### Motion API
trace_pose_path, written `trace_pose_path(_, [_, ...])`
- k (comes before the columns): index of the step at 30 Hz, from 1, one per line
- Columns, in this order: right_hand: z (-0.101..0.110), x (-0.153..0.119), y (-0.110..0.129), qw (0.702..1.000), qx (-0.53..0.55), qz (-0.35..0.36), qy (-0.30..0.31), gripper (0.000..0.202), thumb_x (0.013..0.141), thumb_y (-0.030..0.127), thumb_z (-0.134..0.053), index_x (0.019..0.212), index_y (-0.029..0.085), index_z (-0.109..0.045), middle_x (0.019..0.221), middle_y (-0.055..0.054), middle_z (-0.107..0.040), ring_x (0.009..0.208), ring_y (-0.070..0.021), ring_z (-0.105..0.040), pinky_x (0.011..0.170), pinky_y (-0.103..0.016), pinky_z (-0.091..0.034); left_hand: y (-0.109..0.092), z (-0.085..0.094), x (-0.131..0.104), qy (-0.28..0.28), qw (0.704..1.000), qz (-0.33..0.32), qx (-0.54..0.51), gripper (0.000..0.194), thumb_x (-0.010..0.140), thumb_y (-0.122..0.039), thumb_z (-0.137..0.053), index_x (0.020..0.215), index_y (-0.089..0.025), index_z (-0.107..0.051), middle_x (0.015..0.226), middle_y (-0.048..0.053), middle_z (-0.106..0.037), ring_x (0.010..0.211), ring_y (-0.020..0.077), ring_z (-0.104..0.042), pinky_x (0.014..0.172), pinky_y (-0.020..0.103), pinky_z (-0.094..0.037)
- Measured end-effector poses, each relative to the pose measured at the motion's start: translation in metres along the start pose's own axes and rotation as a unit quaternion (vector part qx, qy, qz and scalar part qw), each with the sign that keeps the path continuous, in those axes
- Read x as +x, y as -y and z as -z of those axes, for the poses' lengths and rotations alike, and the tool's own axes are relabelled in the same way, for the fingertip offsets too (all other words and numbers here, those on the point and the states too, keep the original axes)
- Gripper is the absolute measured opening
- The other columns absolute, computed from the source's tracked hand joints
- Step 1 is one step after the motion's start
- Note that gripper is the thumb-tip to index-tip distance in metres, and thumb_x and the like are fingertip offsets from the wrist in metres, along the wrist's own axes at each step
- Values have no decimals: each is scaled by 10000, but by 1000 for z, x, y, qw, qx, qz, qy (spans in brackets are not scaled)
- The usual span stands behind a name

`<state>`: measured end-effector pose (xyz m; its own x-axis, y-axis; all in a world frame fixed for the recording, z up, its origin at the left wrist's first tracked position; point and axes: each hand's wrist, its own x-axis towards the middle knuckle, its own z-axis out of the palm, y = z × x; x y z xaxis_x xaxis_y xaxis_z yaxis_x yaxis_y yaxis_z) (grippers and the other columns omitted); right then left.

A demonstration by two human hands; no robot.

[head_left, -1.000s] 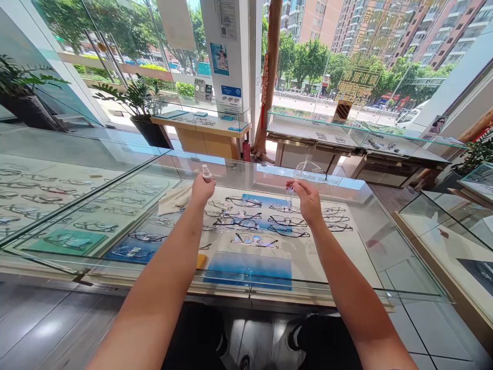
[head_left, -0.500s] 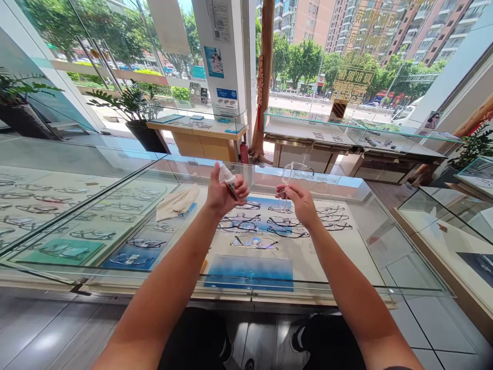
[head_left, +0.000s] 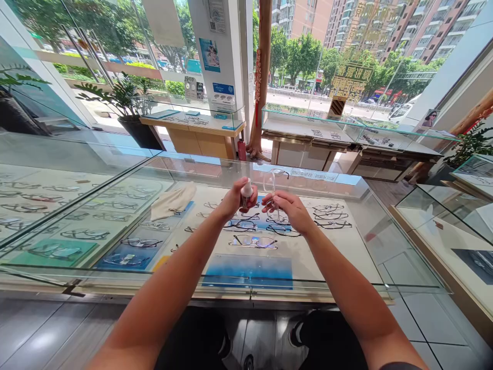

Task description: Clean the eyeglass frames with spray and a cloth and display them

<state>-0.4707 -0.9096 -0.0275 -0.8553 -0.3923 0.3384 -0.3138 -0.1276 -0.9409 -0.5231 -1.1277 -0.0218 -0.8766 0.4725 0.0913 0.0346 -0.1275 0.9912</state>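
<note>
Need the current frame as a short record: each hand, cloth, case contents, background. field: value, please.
left hand: holds small white-topped bottle
right hand: holds clear-framed glasses
hands: close together above glass display case
cloth: beige, left of the hands
in case: rows of eyeglasses, blue panels
background: potted plant, red extinguisher

An eyewear shop, with rows of glasses (head_left: 254, 241) in glass display cases (head_left: 308, 285).
</note>
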Motion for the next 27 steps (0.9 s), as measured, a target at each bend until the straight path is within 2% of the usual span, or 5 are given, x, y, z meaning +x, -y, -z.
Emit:
trace_pose_path(5, [-3,0,-2,1000,1,-3,22,426,1021,602,-676,1042,203,-822,1047,-77,-802,912,-222,-784,841,-362,-537,8,-2,3,18,999,10,25,732,781,-906,-556,569,-206,-535,518,11,-414,435,104,-306,409,238,-198])
trace_pose_path(12, [-4,-1,-4,1000,6,3,28,414,1028,592,-671,1067,213,-833,966,-62,-801,912,-223,-777,840,-360,-533,9,-3,2,0,999,-10,48,736,831,-892,-529,582,-200,-538,527,14,-435,429,100,-326,414,234,-208])
trace_pose_path(15, [-1,1,-4,1000,20,-2,4,412,1011,603,-691,1055,219,-833,1024,-68,-802,903,-216,-778,836,-359,-543,7,-3,0,2,998,-11,62,747,828,-910,-537,591,-202,-531,524,6,-425,441,98,-325,423,233,-216])
trace_pose_path(21, [5,6,-7,993,83,-13,-77,423,947,635,-763,1056,231,-825,1090,-74,-805,925,-213,-780,832,-341,-569,8,-4,-1,54,991,3,125,717,882,-864,-525,598,-205,-538,505,4,-428,434,102,-325,430,246,-213])
trace_pose_path(27, [3,6,-7,989,114,-23,-92,449,902,655,-817,1087,246,-825,1138,-70,-811,943,-211,-778,823,-335,-595,10,-7,-1,85,973,-3,213,720,932,-815,-491,553,-203,-511,514,40,-483,464,118,-382,449,265,-270])
